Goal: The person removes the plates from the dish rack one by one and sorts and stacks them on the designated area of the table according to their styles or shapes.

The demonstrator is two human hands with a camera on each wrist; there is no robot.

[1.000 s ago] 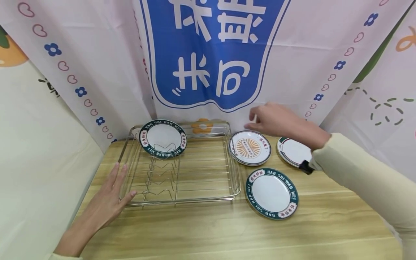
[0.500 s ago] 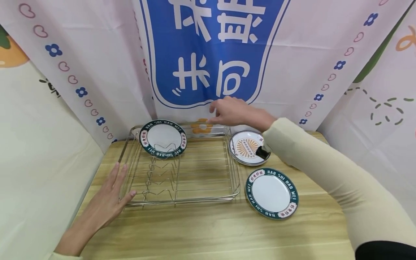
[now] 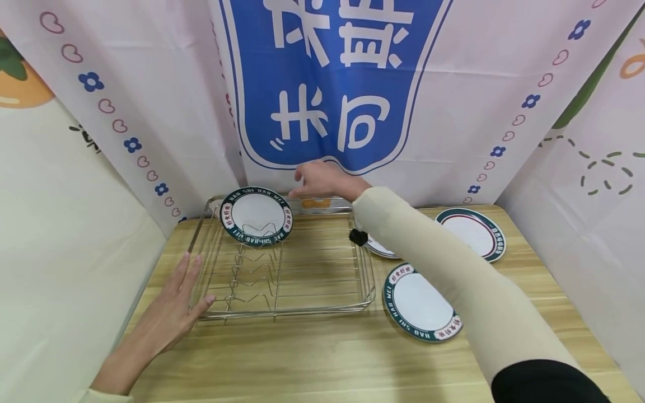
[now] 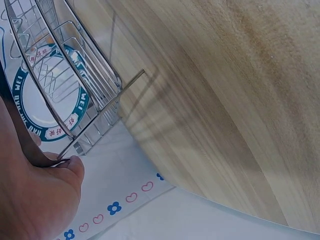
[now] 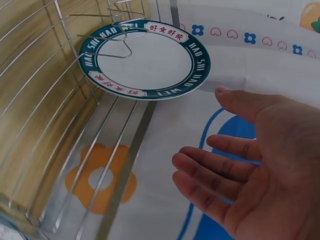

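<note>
A green-rimmed white plate (image 3: 256,216) stands tilted in the wire dish rack (image 3: 322,309), in the back left part among its bent wire dividers. My right hand (image 3: 325,180) hovers above the back rail, just right of that plate. In the right wrist view, this hand (image 5: 260,160) holds nothing; its fingers are loosely bent and apart from the plate (image 5: 145,65). At the rack's front left corner, my left hand (image 3: 173,305) rests against the side with its fingers extended. The left wrist view shows the left hand (image 4: 40,200) touching the wire frame.
Right of the rack, a green-rimmed plate (image 3: 418,305) lies on the wooden table (image 3: 282,358). Behind it is another plate (image 3: 384,248), mostly hidden by my right sleeve. A dark-rimmed plate (image 3: 473,232) lies at the back right. A printed curtain (image 3: 453,112) hangs behind the table.
My right hand has swept left from above the right-hand plates to beside the plate in the rack, and is slightly lower. My left hand has stayed at the rack's corner.
</note>
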